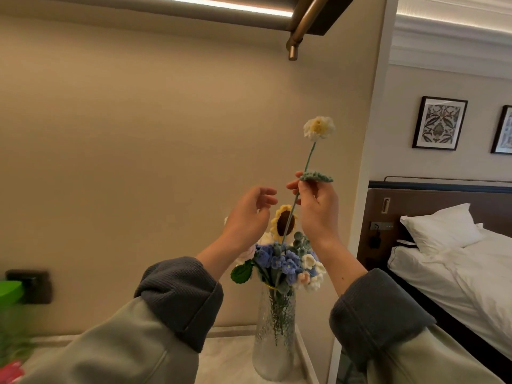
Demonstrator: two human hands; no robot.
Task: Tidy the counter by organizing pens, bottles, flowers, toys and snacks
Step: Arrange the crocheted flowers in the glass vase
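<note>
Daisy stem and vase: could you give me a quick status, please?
Right hand grip on daisy stem, above vase. Left hand open, empty. Sunflower crowds the opening.

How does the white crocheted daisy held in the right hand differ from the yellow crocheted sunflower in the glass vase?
The white crocheted daisy has pale petals around a yellow centre; the yellow crocheted sunflower has yellow petals around a dark brown centre. The daisy is raised high, its stem pinched by the right hand; the sunflower sits low among the bouquet in the glass vase. Both are yarn flowers.

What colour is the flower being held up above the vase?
White petals with a yellow centre, on a green stem: the daisy in the right hand, head view.
</note>
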